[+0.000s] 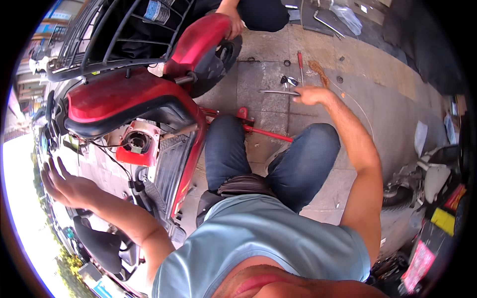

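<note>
A red scooter (pixel 110 97) stands at my left, its dark wire basket at the top and an exposed red-framed housing (pixel 140 142) with wires on its body. My left hand (pixel 67 184) is raised beside it, fingers spread and holding nothing. My right hand (pixel 310 95) is closed on a long flat metal tool (pixel 272 92), held out over the pavement. Near that hand lie a red-handled screwdriver (pixel 300 67), small black-and-silver items (pixel 285 81) and a brown cord (pixel 320 73). A red floor jack (pixel 268 133) is on the ground by my knees.
A co-worker's hand (pixel 233 25) rests on the red fender at the top. A dark mat (pixel 318 25) with a metal bar and plastic bag lies beyond. At the right are a partly visible grey vehicle (pixel 432 181) and assorted clutter (pixel 415 263).
</note>
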A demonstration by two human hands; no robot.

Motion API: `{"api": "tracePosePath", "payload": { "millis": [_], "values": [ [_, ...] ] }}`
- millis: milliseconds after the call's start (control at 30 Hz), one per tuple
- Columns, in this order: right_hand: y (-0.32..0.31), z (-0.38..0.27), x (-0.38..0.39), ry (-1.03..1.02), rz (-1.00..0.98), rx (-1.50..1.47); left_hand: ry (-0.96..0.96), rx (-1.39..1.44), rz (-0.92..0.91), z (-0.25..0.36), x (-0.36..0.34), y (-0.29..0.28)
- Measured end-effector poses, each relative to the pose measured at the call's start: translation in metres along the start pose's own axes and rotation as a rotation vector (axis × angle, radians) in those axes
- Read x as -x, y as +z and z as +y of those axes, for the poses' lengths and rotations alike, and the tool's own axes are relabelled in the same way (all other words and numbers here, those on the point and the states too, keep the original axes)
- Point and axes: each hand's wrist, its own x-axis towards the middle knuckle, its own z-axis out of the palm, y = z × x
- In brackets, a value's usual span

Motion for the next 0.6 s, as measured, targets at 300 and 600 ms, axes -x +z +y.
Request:
{"api": "tracePosePath", "payload": {
  "millis": [300, 600],
  "values": [
    [0.21, 0.171, -0.111, 0.214, 0.189, 0.092, -0.482, -0.127, -0.153, -0.053, -0.039, -0.001],
    [0.063, -0.001, -0.161, -0.153, 0.753, -0.368, -0.6, -0.236, -0.22, -0.036, -0.049, 0.0]
  ]
}}
